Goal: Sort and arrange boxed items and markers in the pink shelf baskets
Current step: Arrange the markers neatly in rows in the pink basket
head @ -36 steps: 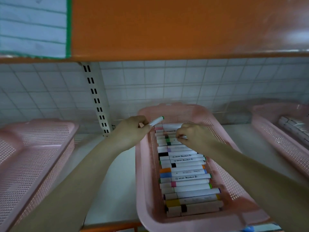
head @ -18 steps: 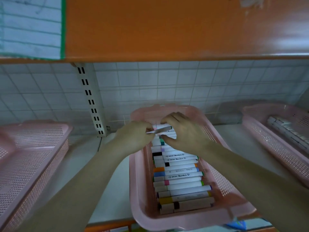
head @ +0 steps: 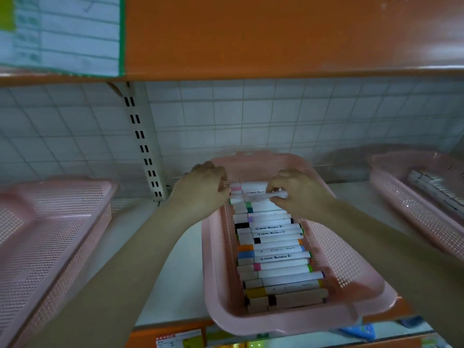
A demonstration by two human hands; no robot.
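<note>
A pink mesh basket (head: 218,259) stands on the shelf in the middle, filled with a row of white markers (head: 273,249) with coloured caps, lying crosswise. At its far end both hands hold one white marker (head: 261,195) level above the row. My left hand (head: 200,192) grips its left end at the basket's left wall. My right hand (head: 298,192) pinches its right end. The fingertips are partly hidden and blurred.
An empty pink basket (head: 50,227) sits on the left. Another pink basket (head: 411,202) with boxed items stands on the right. An orange shelf (head: 276,36) hangs low overhead. A slotted upright (head: 143,146) and a tiled wall close the back.
The marker, first held up by my left hand alone, has been turned level and lowered to the far end of the row. My right hand has taken its other end.
</note>
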